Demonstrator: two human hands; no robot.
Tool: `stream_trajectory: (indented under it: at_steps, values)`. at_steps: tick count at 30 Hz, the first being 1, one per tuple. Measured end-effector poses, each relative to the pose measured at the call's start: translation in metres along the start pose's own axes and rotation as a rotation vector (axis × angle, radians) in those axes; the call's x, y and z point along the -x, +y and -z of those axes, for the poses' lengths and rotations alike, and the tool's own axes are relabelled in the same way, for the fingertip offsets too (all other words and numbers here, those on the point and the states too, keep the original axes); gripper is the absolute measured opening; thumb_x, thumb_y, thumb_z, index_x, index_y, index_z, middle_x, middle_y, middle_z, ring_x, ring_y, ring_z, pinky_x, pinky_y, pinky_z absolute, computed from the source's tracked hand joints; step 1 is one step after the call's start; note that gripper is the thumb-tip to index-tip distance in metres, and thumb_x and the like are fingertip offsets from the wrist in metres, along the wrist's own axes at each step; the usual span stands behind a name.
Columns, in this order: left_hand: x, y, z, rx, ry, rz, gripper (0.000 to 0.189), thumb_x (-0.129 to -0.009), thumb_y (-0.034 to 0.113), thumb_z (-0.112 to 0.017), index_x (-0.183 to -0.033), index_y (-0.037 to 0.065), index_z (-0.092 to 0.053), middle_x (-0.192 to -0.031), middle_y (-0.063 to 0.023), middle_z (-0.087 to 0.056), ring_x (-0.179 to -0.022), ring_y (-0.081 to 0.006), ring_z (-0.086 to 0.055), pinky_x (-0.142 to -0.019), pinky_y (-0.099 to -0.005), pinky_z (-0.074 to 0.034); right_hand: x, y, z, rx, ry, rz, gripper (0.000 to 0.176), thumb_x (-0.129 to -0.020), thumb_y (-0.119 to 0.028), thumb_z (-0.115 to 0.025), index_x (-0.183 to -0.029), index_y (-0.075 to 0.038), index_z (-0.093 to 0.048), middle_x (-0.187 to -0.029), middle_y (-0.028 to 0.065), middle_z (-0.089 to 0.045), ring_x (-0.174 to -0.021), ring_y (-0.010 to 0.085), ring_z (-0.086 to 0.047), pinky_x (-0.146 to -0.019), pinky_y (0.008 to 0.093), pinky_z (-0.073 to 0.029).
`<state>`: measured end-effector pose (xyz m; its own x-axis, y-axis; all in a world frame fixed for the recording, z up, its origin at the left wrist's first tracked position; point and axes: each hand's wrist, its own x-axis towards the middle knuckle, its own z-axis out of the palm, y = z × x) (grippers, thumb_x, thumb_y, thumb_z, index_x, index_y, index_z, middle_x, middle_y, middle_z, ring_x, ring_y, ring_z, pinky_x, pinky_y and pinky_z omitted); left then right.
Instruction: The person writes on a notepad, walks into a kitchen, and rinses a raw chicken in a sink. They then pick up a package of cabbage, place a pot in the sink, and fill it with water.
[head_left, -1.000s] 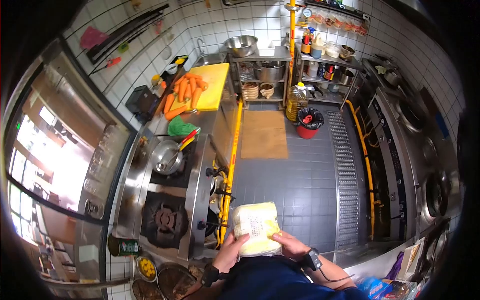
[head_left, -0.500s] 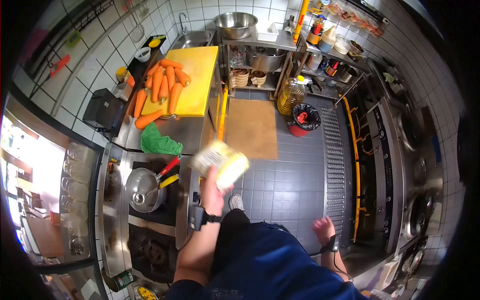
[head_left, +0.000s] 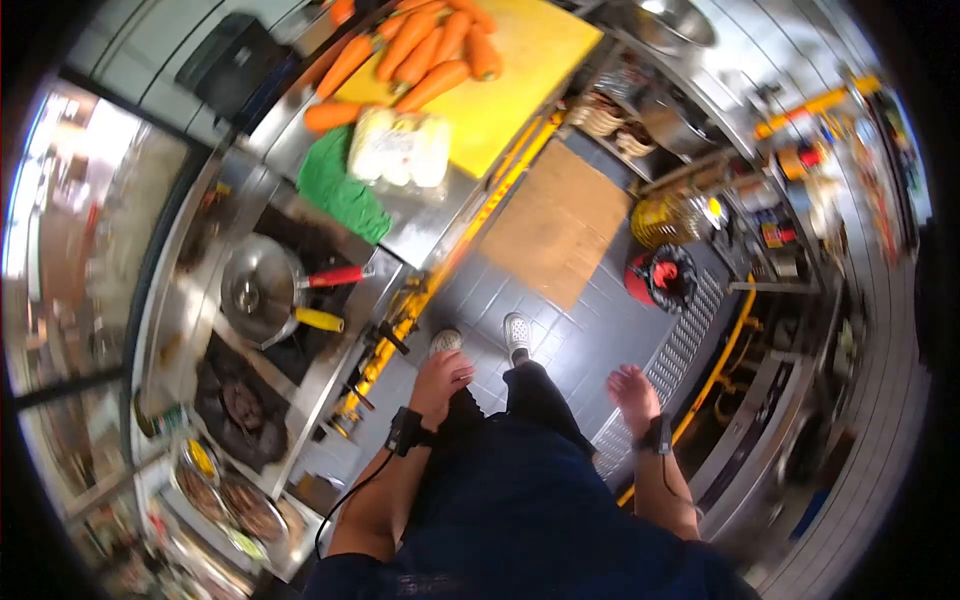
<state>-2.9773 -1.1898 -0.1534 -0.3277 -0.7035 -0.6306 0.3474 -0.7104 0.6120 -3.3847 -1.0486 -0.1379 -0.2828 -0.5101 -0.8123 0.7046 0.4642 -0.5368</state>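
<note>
A clear plastic pack of pale, rounded pieces with a white label (head_left: 398,150) lies on the steel counter, overlapping the yellow cutting board's near edge and a green cloth (head_left: 335,185). Several orange carrots (head_left: 410,50) are heaped on the yellow cutting board (head_left: 530,65). My left hand (head_left: 443,386) hangs over the floor in front of my legs, holding nothing, its fingers loosely bent. Off to the other side, my right hand (head_left: 633,398) is held in the air with fingers apart and nothing in it. The stove with a saucepan (head_left: 262,290) is nearest to my left hand.
A red-handled and a yellow-handled utensil (head_left: 320,320) rest at the saucepan. Cardboard (head_left: 555,225) lies on the tiled floor. Beyond it stand an oil jug (head_left: 670,220) and a red bin with a black liner (head_left: 662,278). A metal drain grate (head_left: 690,330) runs along the right.
The plastic pack has gone from my left hand onto the counter by the carrots. My left hand has drawn back toward my body, and the view has turned and tilted down.
</note>
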Motion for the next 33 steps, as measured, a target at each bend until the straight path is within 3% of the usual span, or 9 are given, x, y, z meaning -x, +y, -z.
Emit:
stream_trajectory:
  at_steps: [2,5,8,12,17,20,24,27,33]
  values:
    - [0.023,-0.007,0.001,0.06,0.358,0.138,0.031,-0.097,0.022,-0.059,-0.119,0.001,-0.054,-0.105,-0.0127,-0.066,-0.092,-0.0252,-0.068,-0.084,-0.0345,-0.056,-0.057,-0.033,-0.016,0.143,-0.116,-0.037,0.043,-0.099,-0.036,-0.055,-0.125,-0.002,-0.05,-0.116,0.0164,-0.06,-0.106,0.0302,-0.062,-0.091,0.0404,-0.053]
    - [0.06,-0.071,0.036,0.155,0.724,0.067,0.021,-0.093,0.016,-0.06,-0.11,0.003,-0.059,-0.093,-0.008,-0.066,-0.084,-0.0203,-0.068,-0.074,-0.0302,-0.055,-0.13,-0.063,-0.058,0.386,-0.134,-0.086,0.053,-0.098,-0.037,-0.055,-0.133,0.002,-0.046,-0.12,0.0179,-0.06,-0.104,0.0295,-0.063,-0.092,0.0412,-0.052]
    - [0.106,-0.128,0.049,0.312,0.902,0.074,0.021,-0.093,0.016,-0.059,-0.109,0.003,-0.06,-0.091,-0.0075,-0.066,-0.081,-0.02,-0.067,-0.069,-0.0303,-0.054,-0.171,-0.064,-0.12,0.567,-0.163,-0.113,0.047,-0.096,-0.032,-0.061,-0.129,-0.001,-0.05,-0.118,0.0156,-0.061,-0.104,0.028,-0.064,-0.088,0.0376,-0.054]
    - [0.14,-0.234,0.049,0.479,0.91,0.023,0.033,-0.093,0.022,-0.061,-0.119,0.003,-0.057,-0.101,-0.0105,-0.066,-0.084,-0.0222,-0.068,-0.067,-0.0308,-0.055,-0.171,-0.025,-0.199,0.791,-0.318,-0.08,0.04,-0.096,-0.031,-0.062,-0.125,-0.005,-0.055,-0.116,0.0134,-0.062,-0.101,0.0254,-0.066,-0.085,0.0371,-0.055]
    - [0.127,-0.286,0.036,0.203,1.108,0.182,0.029,-0.09,0.025,-0.062,-0.106,0.002,-0.065,-0.085,-0.0052,-0.067,-0.07,-0.0152,-0.064,-0.06,-0.028,-0.05,-0.169,0.052,-0.24,1.061,-0.69,-0.215,0.045,-0.097,-0.029,-0.059,-0.133,-0.003,-0.052,-0.119,0.014,-0.064,-0.108,0.0269,-0.065,-0.093,0.0378,-0.052]
    - [0.124,-0.315,0.042,0.482,1.006,0.222,0.027,-0.09,0.023,-0.064,-0.104,0.001,-0.063,-0.084,-0.0057,-0.066,-0.069,-0.0145,-0.063,-0.06,-0.0271,-0.049,-0.143,0.102,-0.266,1.235,-0.75,-0.198,0.047,-0.097,-0.029,-0.06,-0.134,-0.001,-0.052,-0.126,0.0164,-0.061,-0.116,0.028,-0.061,-0.099,0.039,-0.05]
    - [0.131,-0.321,0.035,1.231,1.001,0.007,0.026,-0.093,0.022,-0.059,-0.109,0.002,-0.061,-0.089,-0.0076,-0.066,-0.077,-0.0203,-0.066,-0.071,-0.0323,-0.055,-0.141,0.169,-0.29,1.412,-0.732,-0.106,0.05,-0.096,-0.03,-0.06,-0.136,-0.001,-0.051,-0.133,0.0172,-0.057,-0.124,0.028,-0.057,-0.105,0.0401,-0.045]
    - [0.12,-0.353,0.045,1.359,0.976,-0.094,0.021,-0.095,0.014,-0.055,-0.112,0.0,-0.055,-0.092,-0.0118,-0.064,-0.08,-0.0222,-0.064,-0.072,-0.0325,-0.054,-0.171,0.204,-0.307,1.523,-0.708,-0.109,0.052,-0.096,-0.03,-0.061,-0.139,-0.003,-0.049,-0.136,0.0156,-0.055,-0.129,0.0281,-0.052,-0.11,0.0408,-0.038]
    - [0.059,-0.386,0.093,1.622,1.116,-0.409,0.034,-0.098,0.025,-0.051,-0.119,-0.001,-0.057,-0.101,-0.01,-0.066,-0.091,-0.0235,-0.066,-0.083,-0.0348,-0.053,-0.227,0.221,-0.332,1.598,-0.742,-0.037,0.058,-0.096,-0.034,-0.061,-0.144,-0.006,-0.044,-0.143,0.0143,-0.049,-0.136,0.0278,-0.043,-0.114,0.0417,-0.032]
